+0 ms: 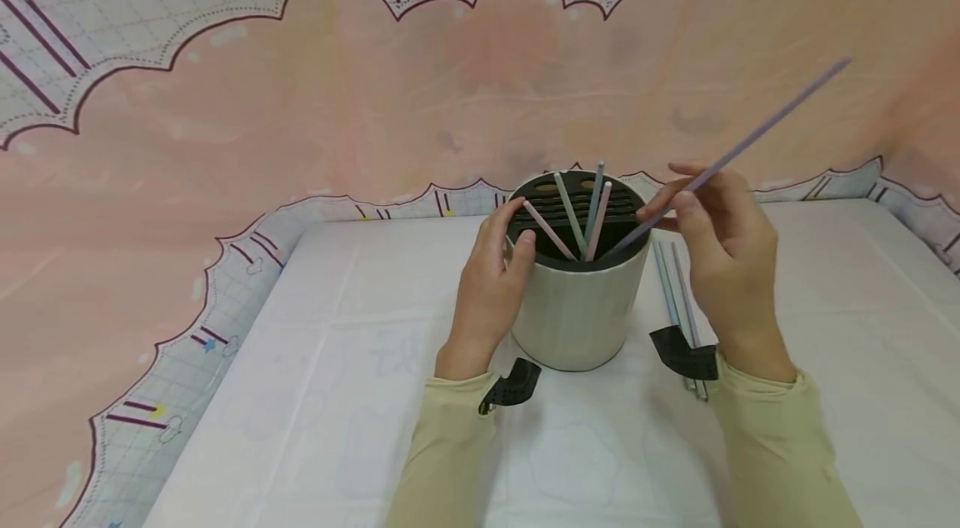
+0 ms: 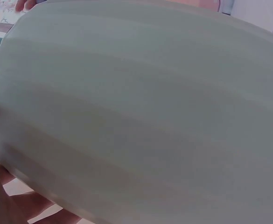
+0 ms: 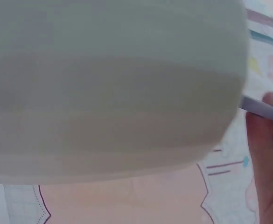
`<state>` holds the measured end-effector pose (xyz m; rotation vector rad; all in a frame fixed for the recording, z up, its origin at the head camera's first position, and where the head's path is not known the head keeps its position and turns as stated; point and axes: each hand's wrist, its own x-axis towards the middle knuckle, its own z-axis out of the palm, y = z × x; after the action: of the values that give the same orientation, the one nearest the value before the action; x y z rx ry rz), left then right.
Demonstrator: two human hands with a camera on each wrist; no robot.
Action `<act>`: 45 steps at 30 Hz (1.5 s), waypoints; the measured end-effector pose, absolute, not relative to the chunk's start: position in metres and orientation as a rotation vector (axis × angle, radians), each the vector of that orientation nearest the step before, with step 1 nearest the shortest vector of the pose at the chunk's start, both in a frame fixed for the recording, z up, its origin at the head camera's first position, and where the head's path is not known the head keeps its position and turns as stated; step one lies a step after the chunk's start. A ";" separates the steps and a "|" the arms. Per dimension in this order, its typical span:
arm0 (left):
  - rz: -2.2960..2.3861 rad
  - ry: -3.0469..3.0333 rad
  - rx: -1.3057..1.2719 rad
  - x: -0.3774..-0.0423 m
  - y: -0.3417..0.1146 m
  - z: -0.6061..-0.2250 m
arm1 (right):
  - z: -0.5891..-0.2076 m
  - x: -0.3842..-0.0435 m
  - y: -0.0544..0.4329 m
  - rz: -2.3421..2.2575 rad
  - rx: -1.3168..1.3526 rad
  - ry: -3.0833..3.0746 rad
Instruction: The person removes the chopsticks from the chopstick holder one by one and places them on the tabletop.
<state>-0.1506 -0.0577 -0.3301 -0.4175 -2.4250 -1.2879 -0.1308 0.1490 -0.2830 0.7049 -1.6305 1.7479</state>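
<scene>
A pale round holder (image 1: 573, 316) with a black slotted insert (image 1: 592, 203) stands upright on the table. My left hand (image 1: 486, 286) grips its left rim, thumb at the near edge; in the left wrist view fingers (image 2: 29, 203) lie along the holder's side. My right hand (image 1: 731, 266) pinches a long purple straw (image 1: 776, 122) between thumb and fingers. That straw slants up to the right, its lower end inside the holder's open front section. Several pastel straws (image 1: 567, 207) lean in the same section. The holder's wall (image 3: 113, 93) fills most of the right wrist view.
A few more straws (image 1: 666, 282) lie on the white tabletop (image 1: 360, 395) right of the holder, partly hidden by the right wrist's black strap (image 1: 684, 353). Another black strap (image 1: 512, 385) sits at the left wrist. Behind the table hangs a peach patterned cloth (image 1: 450, 95).
</scene>
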 end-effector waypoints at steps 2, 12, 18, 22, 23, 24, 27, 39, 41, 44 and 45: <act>-1.289 -2.425 -0.420 -0.151 -0.058 -0.330 | -0.282 -0.133 0.154 1.835 0.655 -1.492; -1.295 -2.441 -0.409 -0.150 -0.058 -0.330 | -0.282 -0.147 0.184 2.256 0.472 -0.857; -1.297 -2.433 -0.405 -0.150 -0.058 -0.330 | -0.281 -0.148 0.193 2.288 0.449 -0.830; -1.302 -2.433 -0.399 -0.150 -0.058 -0.330 | -0.283 -0.148 0.197 2.252 0.458 -1.014; -1.306 -2.434 -0.398 -0.151 -0.058 -0.330 | -0.284 -0.147 0.198 2.242 0.454 -1.078; -1.305 -2.437 -0.395 -0.151 -0.058 -0.330 | -0.284 -0.147 0.199 2.222 0.446 -1.155; -1.300 -2.444 -0.385 -0.151 -0.058 -0.330 | -0.287 -0.146 0.200 2.112 0.402 -1.461; -1.279 -2.446 -0.379 -0.150 -0.059 -0.330 | -0.310 -0.161 0.202 1.272 0.262 -2.523; -1.285 -2.445 -0.382 -0.150 -0.059 -0.330 | -0.316 -0.164 0.203 1.210 0.261 -2.661; -1.295 -2.443 -0.383 -0.149 -0.059 -0.330 | -0.325 -0.170 0.204 1.140 0.297 -2.866; -1.298 -2.443 -0.383 -0.149 -0.059 -0.330 | -0.328 -0.171 0.204 1.139 0.318 -2.922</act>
<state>-0.1486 -0.0594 -0.3299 -0.3828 -2.4428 -1.2982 -0.1713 0.2041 -0.3281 0.3180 -2.9222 1.1393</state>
